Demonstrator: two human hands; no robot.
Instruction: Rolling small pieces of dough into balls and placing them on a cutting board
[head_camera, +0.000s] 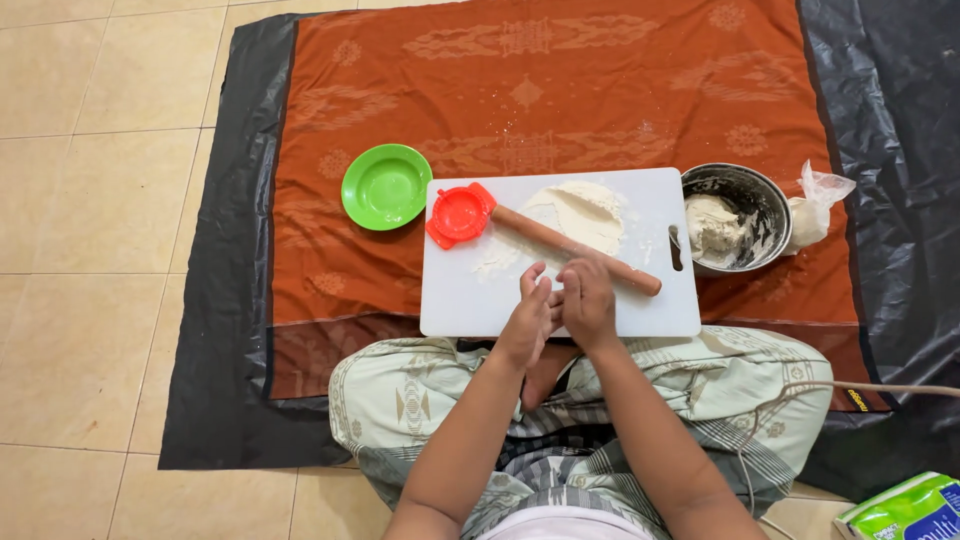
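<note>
From the head view, both hands meet at the lower middle of the frame, over the near edge of the white cutting board (455, 300). The left hand (527, 318) and right hand (588, 300) are pressed together, palms facing — whether a bit of dough sits between them is hidden. Just above them a wooden rolling pin (575, 250) lies slantwise across the board, one end touching a red round dumpling press (459, 215) at the board's upper left corner. A flattened sheet of dough (580, 212) rests behind the pin, on scattered flour that likely keeps it from sticking. Right of the board stands a metal bowl (765, 205) with more dough; left, a green plate (386, 186) — all within arm's reach on an orange cloth (540, 90).
</note>
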